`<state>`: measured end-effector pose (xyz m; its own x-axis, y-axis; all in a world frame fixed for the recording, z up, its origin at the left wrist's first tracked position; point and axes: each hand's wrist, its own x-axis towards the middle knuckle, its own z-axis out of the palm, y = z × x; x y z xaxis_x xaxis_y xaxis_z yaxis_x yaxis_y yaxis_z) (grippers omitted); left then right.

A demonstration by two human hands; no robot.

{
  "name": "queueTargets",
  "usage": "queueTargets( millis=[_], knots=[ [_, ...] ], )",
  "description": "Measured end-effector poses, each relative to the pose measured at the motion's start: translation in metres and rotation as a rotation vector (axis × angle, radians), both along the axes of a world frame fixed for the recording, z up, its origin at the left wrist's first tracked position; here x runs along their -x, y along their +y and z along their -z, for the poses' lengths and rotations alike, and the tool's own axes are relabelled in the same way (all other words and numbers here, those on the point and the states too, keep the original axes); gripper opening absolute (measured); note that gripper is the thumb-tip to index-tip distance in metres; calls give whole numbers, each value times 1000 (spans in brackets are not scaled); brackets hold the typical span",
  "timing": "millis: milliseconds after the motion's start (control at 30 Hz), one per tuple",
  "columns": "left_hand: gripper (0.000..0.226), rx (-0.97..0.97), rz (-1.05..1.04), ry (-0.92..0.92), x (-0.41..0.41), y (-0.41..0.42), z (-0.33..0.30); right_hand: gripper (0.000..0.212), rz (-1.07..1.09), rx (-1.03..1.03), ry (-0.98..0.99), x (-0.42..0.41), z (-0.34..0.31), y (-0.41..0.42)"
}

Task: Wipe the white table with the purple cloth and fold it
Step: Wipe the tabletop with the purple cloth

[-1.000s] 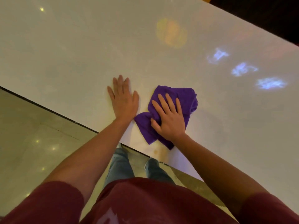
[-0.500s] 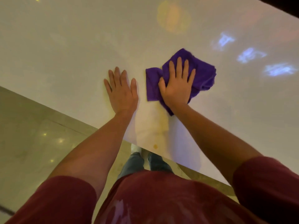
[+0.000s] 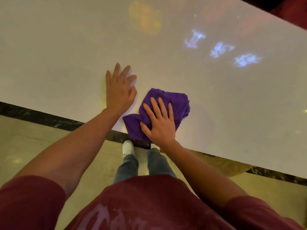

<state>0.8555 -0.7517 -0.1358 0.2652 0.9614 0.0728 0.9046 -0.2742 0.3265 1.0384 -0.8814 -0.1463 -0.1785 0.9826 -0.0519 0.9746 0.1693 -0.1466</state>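
Far left, the pale glossy floor (image 3: 33,146) shows below the dark edge strip (image 3: 49,121) of the white table (image 3: 66,55), and your dark red sleeve (image 3: 28,201) fills the bottom corner. Your left hand (image 3: 118,92) lies flat on the tabletop, palm down, fingers straight and a little spread, holding nothing; a faint yellowish sheen (image 3: 103,90) sits on the surface by its outer side. Just beside it, the purple cloth (image 3: 176,103) sits bunched and creased right at the near edge of the table, one flap spread toward your left wrist, its lower corner hanging over the dark strip. Hand and cloth look close but apart. Your right hand (image 3: 159,123) presses down on top of the cloth, fingers straight and fanned, thumb out to the side, the palm covering the cloth's near half; nothing is pinched or curled around. Below, between your arms, your jeans (image 3: 127,166) and one white shoe (image 3: 128,147) stand on the floor close against the table, your red shirt (image 3: 141,205) beneath the camera. Further right and farther back, an orange-yellow glow (image 3: 145,18) and three bluish light patches (image 3: 221,49) reflect off the tabletop, which runs bare-white to the right edge. No box, bowl or other container shows anywhere on it
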Motion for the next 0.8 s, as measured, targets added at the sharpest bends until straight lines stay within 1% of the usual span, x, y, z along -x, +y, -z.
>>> queueTargets(
  millis=[167,267,367,467,567,633,800],
  knots=[
    [58,83,-6,-3,-83,11,-10,74,166,17,-46,-91,-3,6],
    [63,138,-66,66,-130,32,-6,74,279,24,-35,-161,-9,20],
    [62,147,-227,144,-172,53,2,74,365,23,-24,-216,-12,50],
    [59,96,-357,189,-192,58,13,73,435,1,-21,-253,-11,95],
    [57,69,-371,186,-194,59,19,75,509,-1,-20,-271,-11,154],
    [58,55,-392,179,-195,61,18,76,542,8,-35,-269,-9,192],
    [60,75,-403,201,-199,62,14,79,504,14,-13,-248,-10,264]
  ],
)
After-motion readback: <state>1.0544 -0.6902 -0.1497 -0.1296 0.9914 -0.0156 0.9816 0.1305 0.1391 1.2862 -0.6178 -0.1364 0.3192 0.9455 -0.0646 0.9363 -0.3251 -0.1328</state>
